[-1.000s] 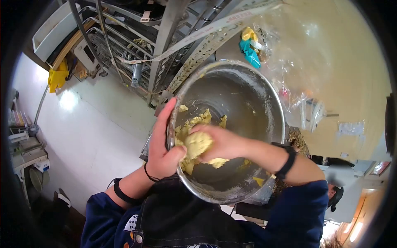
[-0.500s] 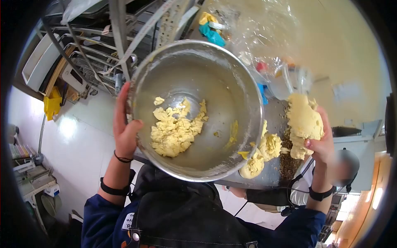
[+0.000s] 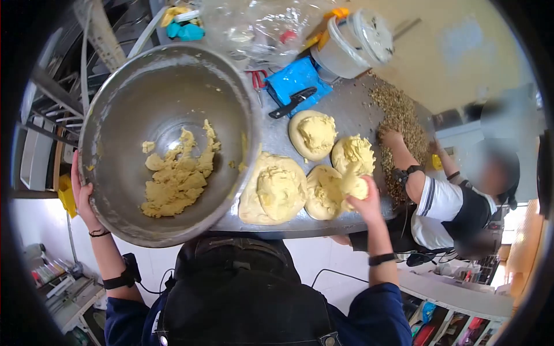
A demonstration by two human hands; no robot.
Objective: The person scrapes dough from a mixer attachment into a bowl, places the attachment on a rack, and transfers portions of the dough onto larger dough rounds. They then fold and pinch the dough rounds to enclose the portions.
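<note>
My left hand [image 3: 82,193] is closed on the near-left edge of a large steel bowl [image 3: 236,213], which tilts toward me. Inside the bowl lies a crumbly mass of yellow paste [image 3: 179,181]. My right hand [image 3: 369,203] grips a small lump of yellow paste [image 3: 354,187] over the metal table. Beside that hand sit several pale dough pieces topped with paste: a large dough piece [image 3: 247,199] nearest the bowl, a round one [image 3: 296,137] behind, another [image 3: 339,151] to the right, and one [image 3: 314,202] at the front, partly covered by my hand's lump.
Behind the dough lie a black-handled knife [image 3: 293,102], a blue packet [image 3: 291,81], red scissors [image 3: 258,79] and lidded white tubs [image 3: 352,46]. A co-worker's hand [image 3: 393,139] rests in a pile of brown crumbs [image 3: 404,112] at right. A metal rack [image 3: 101,34] stands at left.
The bowl, held by my left hand, has shifted left in view, uncovering the dough pieces. My right hand has come lower and inward; its big clump of paste is now a small lump.
</note>
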